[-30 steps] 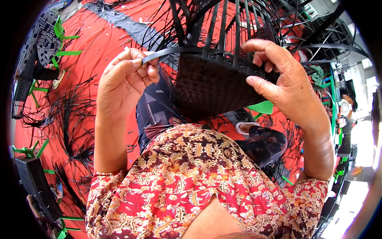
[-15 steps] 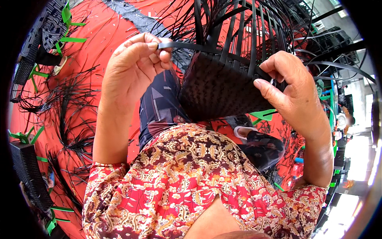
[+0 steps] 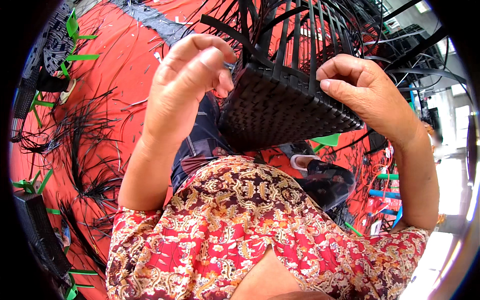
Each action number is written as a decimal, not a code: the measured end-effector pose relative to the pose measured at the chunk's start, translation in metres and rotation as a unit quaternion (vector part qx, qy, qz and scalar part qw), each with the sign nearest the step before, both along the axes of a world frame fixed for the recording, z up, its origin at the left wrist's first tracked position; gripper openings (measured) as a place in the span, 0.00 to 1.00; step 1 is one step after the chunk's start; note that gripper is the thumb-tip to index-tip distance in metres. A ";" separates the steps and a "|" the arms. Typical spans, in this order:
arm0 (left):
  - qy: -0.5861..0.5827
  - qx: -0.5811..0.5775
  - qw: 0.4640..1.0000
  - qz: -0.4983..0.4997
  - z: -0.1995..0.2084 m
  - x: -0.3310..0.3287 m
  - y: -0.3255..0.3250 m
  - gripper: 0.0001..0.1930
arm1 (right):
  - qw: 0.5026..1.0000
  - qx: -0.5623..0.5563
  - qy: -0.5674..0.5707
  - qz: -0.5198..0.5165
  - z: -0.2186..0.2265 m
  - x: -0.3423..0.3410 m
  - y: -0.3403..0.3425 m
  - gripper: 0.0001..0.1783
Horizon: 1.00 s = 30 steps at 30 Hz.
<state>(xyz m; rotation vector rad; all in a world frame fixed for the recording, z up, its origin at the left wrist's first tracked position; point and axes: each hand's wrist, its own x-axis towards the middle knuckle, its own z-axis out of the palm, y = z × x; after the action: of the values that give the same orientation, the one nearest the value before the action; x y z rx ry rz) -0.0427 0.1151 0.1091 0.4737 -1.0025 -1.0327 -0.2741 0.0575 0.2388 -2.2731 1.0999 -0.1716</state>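
A half-woven black basket (image 3: 285, 107) of flat plastic strips rests tilted at my lap, its woven base facing me and its unwoven strips standing away from me. Beside its left corner, my left hand (image 3: 187, 82) is raised with curled fingers apart and nothing seen in them. The free end of a black strip (image 3: 220, 27) sticks out just above that hand. At the basket's right edge, my right hand (image 3: 362, 90) has thumb and forefinger closed on a strip along the weave; the fingertips partly hide it.
Loose black strips (image 3: 85, 145) lie in heaps on the red floor covering (image 3: 132, 120) to the left. A dark woven basket (image 3: 40, 230) and green stool-like legs (image 3: 34, 184) stand at the left rim. Long strips (image 3: 425, 75) arch out at the right. A green piece (image 3: 327, 140) shows behind the basket.
My left hand has let go of the strip, whose end now springs up and away. My right hand has shifted slightly up and left along the edge; the basket's base has turned more toward me.
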 end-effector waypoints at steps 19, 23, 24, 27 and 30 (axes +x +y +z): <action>-0.274 -0.117 0.887 0.354 0.008 -0.027 -0.019 0.09 | 0.986 0.034 -0.141 -0.081 -0.036 0.006 -0.002 0.15; -0.265 -0.102 0.902 0.326 0.002 -0.025 -0.007 0.08 | 0.990 0.074 -0.105 -0.054 -0.027 0.006 0.009 0.13; -0.249 -0.097 0.911 0.314 0.001 -0.025 -0.004 0.08 | 0.995 0.043 -0.085 -0.038 -0.026 0.006 0.012 0.13; -0.191 -0.062 0.940 0.275 0.002 -0.028 0.005 0.08 | 0.996 -0.077 -0.041 0.033 -0.028 0.004 0.012 0.14; -0.161 -0.066 0.954 0.243 -0.003 -0.028 0.006 0.09 | 0.985 -0.159 -0.022 0.063 -0.033 0.002 0.017 0.14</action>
<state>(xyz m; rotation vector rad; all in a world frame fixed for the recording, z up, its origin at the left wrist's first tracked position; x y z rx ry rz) -0.0707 0.1211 0.1062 0.7496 -1.1573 -0.4514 -0.2721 0.0746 0.2062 -2.5993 0.9576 -0.3686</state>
